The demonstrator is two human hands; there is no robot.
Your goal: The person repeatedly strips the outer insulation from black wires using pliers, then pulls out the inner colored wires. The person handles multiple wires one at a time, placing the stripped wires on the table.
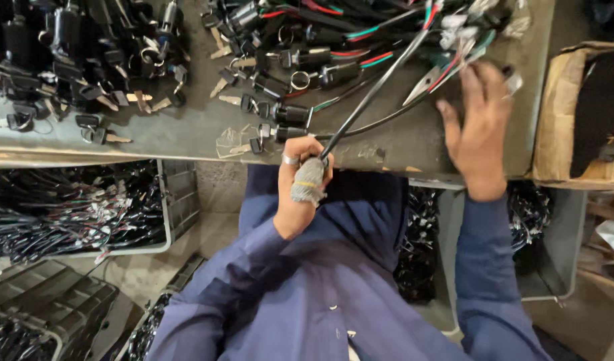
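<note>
— What did the place look like?

— A worn grey metal workbench (pixel 207 127) ran across the top, scuffed and dull, with bins below it. The person in blue sleeves stood close against its front edge.

— And the left hand?

— The left hand (pixel 299 190) was raised just in front of the bench edge, fingers curled tight together around a handle wrapped in frayed grey cloth (pixel 309 180). A ring showed on one finger. From the fist a thin black cable (pixel 377 83) ran up and to the right, straight and smooth, across the bench into the pile.

— The right hand?

— The right hand (pixel 479 127) lay flat over the bench's right end, fingers spread apart, blurred. Its fingertips touched the tangle of red, green and black wires (pixel 400 40) with white plastic connectors. Whether it gripped anything I could not tell.

— What lay around them?

— Between the two hands, near the left one, sat black cylindrical key switches with brass-coloured keys (pixel 280 113) on rings. A larger heap of the same black switches (pixel 86 53) filled the bench's left end, well apart from both hands. A grey plastic bin of wire looms (pixel 73 207) stood under the bench to the left, and a torn cardboard box (pixel 574 113) at the far right.
</note>
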